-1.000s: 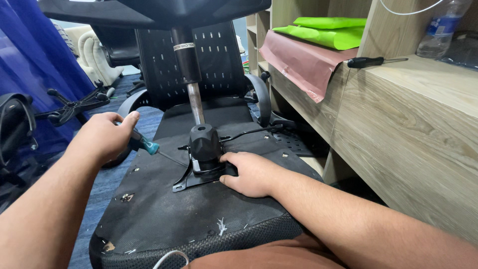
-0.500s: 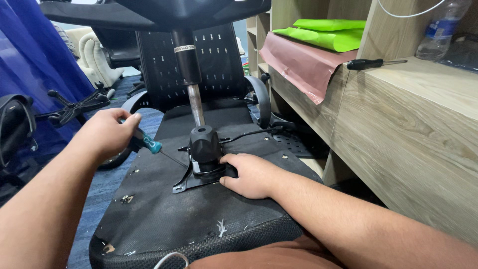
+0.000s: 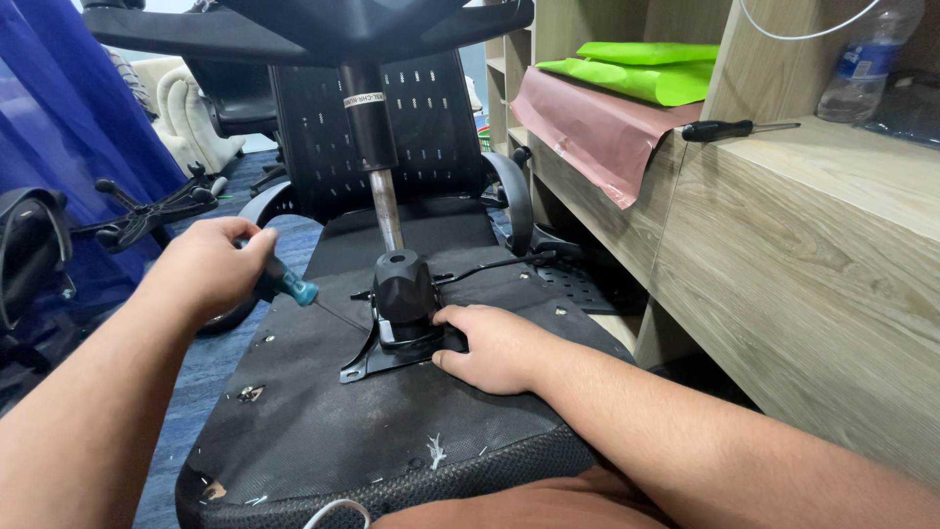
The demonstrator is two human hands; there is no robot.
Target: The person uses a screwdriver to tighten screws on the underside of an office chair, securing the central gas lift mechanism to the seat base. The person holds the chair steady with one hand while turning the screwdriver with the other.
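An office chair lies upside down in front of me, its black seat underside (image 3: 323, 421) facing up. A black mechanism housing (image 3: 403, 294) with a metal plate sits in the seat's middle, and the gas cylinder (image 3: 380, 176) rises from it. My left hand (image 3: 206, 269) grips a screwdriver with a teal and black handle (image 3: 292, 287); its thin shaft slants down toward the plate's left side. My right hand (image 3: 494, 348) rests on the plate's right edge, fingers pressed against the housing.
A wooden shelf unit (image 3: 803, 245) stands close on the right, carrying a black screwdriver (image 3: 729, 127), a plastic bottle (image 3: 862, 59), pink and green sheets (image 3: 627, 88). Blue fabric (image 3: 59, 118) hangs at left, with other chair parts behind. Chair base (image 3: 294, 24) overhead.
My left hand with the screwdriver has shifted slightly, staying beside the plate. The right hand has stayed on the mechanism.
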